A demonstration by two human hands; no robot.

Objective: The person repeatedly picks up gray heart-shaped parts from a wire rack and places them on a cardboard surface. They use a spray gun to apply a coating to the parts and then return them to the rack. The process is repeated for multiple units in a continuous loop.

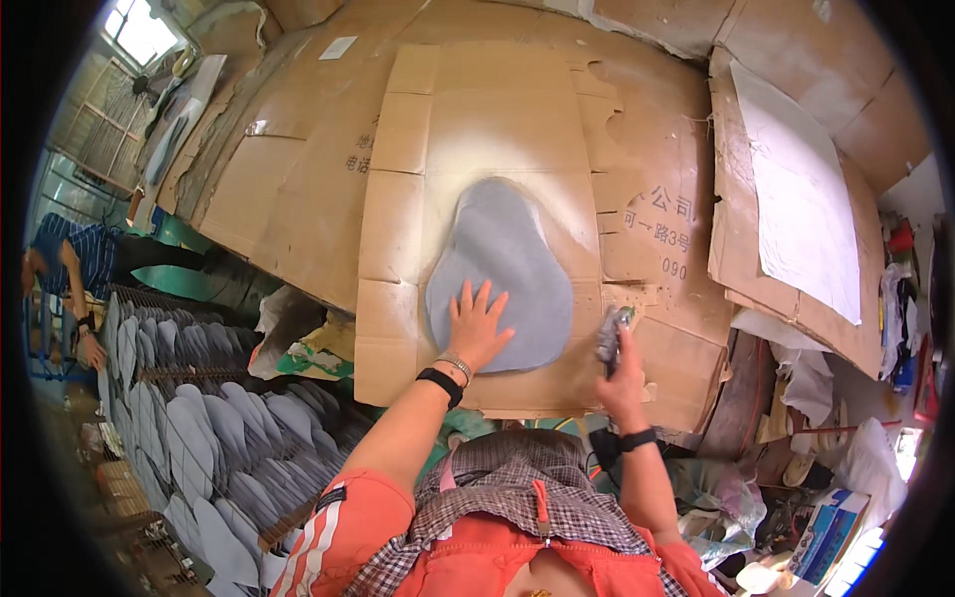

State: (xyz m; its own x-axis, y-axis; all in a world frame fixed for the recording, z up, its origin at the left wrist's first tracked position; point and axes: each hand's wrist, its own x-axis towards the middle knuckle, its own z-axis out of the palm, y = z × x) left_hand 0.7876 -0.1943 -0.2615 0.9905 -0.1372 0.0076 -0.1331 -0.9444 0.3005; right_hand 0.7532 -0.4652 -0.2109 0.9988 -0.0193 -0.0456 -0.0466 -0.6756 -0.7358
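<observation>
A grey, pear-shaped flat sheet (497, 284) lies on a cardboard panel (507, 109), its narrow end pointing away from me. A paler edge shows along its upper right side, perhaps another piece beneath it. My left hand (479, 330) rests on the lower left of the sheet, palm down with fingers spread. To the right of the sheet, my right hand (623, 386) is closed around the handle of a spray gun (612, 336), which is held over the cardboard. Part of the gun is blurred or hidden by the hand. Pale overspray surrounds the sheet.
On the left, racks (149, 376) hold many grey cut pieces (189, 438). Another person (75, 259) stands beyond them at far left. A white sheet (801, 189) covers raised cardboard at right. Plastic bags (870, 463) and a blue-and-white box (831, 537) sit at lower right.
</observation>
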